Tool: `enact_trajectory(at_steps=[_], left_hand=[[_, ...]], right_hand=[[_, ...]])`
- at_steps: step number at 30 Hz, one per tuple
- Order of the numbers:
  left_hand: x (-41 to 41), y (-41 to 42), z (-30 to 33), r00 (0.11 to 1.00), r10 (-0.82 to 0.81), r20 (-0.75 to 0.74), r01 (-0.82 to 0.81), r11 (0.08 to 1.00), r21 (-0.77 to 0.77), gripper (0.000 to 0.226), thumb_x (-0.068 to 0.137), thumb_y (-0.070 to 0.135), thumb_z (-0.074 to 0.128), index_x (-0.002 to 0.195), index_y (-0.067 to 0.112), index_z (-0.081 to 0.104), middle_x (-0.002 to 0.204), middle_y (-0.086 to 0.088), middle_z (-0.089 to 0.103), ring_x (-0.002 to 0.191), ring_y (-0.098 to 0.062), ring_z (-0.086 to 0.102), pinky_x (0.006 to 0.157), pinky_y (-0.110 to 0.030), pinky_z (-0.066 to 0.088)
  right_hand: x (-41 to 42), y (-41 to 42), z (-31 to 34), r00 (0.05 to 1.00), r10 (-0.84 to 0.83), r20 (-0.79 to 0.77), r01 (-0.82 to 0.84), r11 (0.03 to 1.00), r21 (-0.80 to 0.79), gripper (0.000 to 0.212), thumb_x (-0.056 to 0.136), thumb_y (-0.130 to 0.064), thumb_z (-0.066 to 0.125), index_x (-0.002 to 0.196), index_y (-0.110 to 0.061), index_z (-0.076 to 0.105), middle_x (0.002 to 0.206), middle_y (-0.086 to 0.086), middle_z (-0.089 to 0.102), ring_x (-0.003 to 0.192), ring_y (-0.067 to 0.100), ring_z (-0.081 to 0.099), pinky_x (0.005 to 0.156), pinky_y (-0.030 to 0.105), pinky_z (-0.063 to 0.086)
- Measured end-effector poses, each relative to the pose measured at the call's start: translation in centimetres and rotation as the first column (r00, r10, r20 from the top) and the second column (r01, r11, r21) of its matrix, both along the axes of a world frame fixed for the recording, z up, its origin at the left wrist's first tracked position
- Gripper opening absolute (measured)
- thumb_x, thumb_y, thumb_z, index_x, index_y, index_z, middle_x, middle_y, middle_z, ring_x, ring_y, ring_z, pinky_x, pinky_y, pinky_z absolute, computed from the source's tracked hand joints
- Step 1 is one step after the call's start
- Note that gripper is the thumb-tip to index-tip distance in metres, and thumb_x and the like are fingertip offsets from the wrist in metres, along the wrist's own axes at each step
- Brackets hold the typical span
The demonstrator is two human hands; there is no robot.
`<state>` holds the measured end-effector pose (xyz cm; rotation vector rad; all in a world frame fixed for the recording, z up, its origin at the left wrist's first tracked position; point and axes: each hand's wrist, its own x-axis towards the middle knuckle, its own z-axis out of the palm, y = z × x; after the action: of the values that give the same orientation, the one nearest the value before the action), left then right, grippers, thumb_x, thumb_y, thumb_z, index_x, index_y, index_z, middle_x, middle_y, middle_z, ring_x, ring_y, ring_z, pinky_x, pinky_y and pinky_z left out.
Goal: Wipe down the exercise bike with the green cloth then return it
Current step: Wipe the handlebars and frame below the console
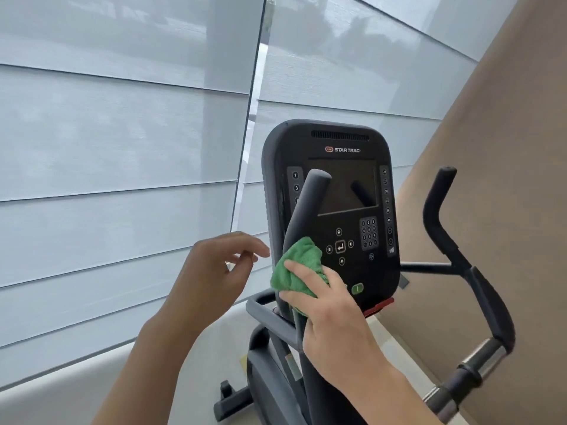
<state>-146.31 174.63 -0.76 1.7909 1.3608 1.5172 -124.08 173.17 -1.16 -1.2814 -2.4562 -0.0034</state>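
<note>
Two hands are showing in the head view: the right hand (333, 320) is gripping the green cloth (296, 266) around the left handlebar (302, 219) of the exercise bike (333, 191), beside its console, while the left hand (214, 271) is hovering nearby, fingers loosely curled, holding nothing.

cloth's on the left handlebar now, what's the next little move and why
Probably slide the green cloth up the left handlebar toward its tip. The right hand presses it against the bar's lower part, the stretch above looks unwiped, and the left hand hovers free nearby.
</note>
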Motion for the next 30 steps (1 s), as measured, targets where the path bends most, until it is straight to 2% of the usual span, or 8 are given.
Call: enact_trajectory(at_steps=[3,5,10,14,20,24,27,30], left_hand=[[2.1,-0.2,0.8,0.985,-0.171,-0.018,0.171,0.984,0.044,0.038,0.092,0.004,0.054,0.09,0.034,0.077,0.098,0.01,0.077,0.093,-0.018,0.073,0.077,-0.014,0.051],[3.7,-0.5,0.8,0.951,-0.301,-0.066,0.305,0.951,0.052,0.039,0.094,-0.001,0.055,0.092,0.03,0.078,0.096,0.008,0.076,0.091,-0.019,0.072,0.076,-0.017,0.052],[7.7,-0.7,0.5,0.839,-0.513,-0.18,0.522,0.853,0.003,0.035,0.094,-0.001,0.056,0.096,0.024,0.08,0.09,0.014,0.072,0.086,-0.008,0.069,0.074,-0.014,0.049],[10.5,-0.8,-0.2,0.767,-0.605,-0.215,0.615,0.788,-0.023,0.032,0.094,0.004,0.056,0.1,0.024,0.081,0.092,0.02,0.071,0.088,-0.009,0.07,0.076,-0.026,0.054],[14.6,-2.5,-2.1,0.606,-0.756,-0.248,0.765,0.639,-0.08,0.032,0.095,0.001,0.059,0.102,0.024,0.08,0.098,0.023,0.073,0.091,-0.004,0.071,0.079,-0.03,0.058],[15.5,-3.3,-3.3,0.692,-0.642,-0.33,0.68,0.733,0.001,0.025,0.088,0.012,0.052,0.082,0.024,0.074,0.085,0.016,0.07,0.066,-0.012,0.066,0.056,-0.035,0.054],[15.2,-3.4,-3.7,0.81,-0.558,-0.18,0.581,0.806,0.116,0.024,0.082,0.004,0.046,0.071,0.014,0.064,0.073,0.009,0.06,0.062,-0.018,0.059,0.052,-0.034,0.046],[15.3,-3.5,-3.7,0.853,-0.513,-0.093,0.521,0.839,0.155,0.025,0.077,-0.007,0.045,0.069,0.009,0.062,0.07,0.003,0.057,0.066,-0.021,0.058,0.057,-0.036,0.044]], right_hand=[[3.1,0.0,-0.1,0.977,0.065,-0.203,-0.089,0.99,-0.11,0.068,0.076,0.013,0.043,0.112,-0.029,0.083,0.151,-0.026,0.054,0.134,0.012,0.052,0.113,0.031,0.046],[4.8,-0.9,-0.3,0.953,-0.02,-0.301,-0.056,0.968,-0.243,0.075,0.072,0.023,0.047,0.115,-0.027,0.083,0.15,-0.027,0.056,0.137,0.008,0.053,0.117,0.025,0.042],[8.4,-4.2,-1.6,0.886,-0.32,-0.336,0.224,0.929,-0.294,0.082,0.071,0.026,0.047,0.123,-0.029,0.079,0.148,-0.031,0.054,0.139,0.005,0.051,0.119,0.031,0.043],[11.6,-8.5,-0.7,0.714,-0.545,-0.44,0.433,0.837,-0.334,0.103,0.07,0.021,0.044,0.151,-0.043,0.048,0.152,-0.02,0.052,0.146,0.007,0.046,0.12,0.032,0.041],[13.0,-14.9,0.0,0.657,-0.626,-0.421,0.56,0.779,-0.284,0.094,0.069,0.023,0.048,0.145,-0.031,0.051,0.162,-0.016,0.041,0.154,0.008,0.035,0.121,0.017,0.028],[11.4,-17.1,-1.4,0.644,-0.63,-0.434,0.547,0.776,-0.313,0.082,0.073,0.009,0.051,0.144,-0.032,0.053,0.163,-0.016,0.039,0.154,0.006,0.034,0.117,0.009,0.028],[9.7,-17.2,-2.9,0.673,-0.594,-0.441,0.459,0.803,-0.381,0.077,0.077,-0.003,0.058,0.149,-0.03,0.05,0.167,-0.019,0.033,0.153,0.006,0.036,0.115,0.012,0.034],[7.3,-16.2,-4.6,0.814,-0.493,-0.307,0.413,0.863,-0.291,0.076,0.079,-0.013,0.062,0.152,-0.028,0.049,0.168,-0.019,0.029,0.145,0.012,0.044,0.11,0.033,0.044]])
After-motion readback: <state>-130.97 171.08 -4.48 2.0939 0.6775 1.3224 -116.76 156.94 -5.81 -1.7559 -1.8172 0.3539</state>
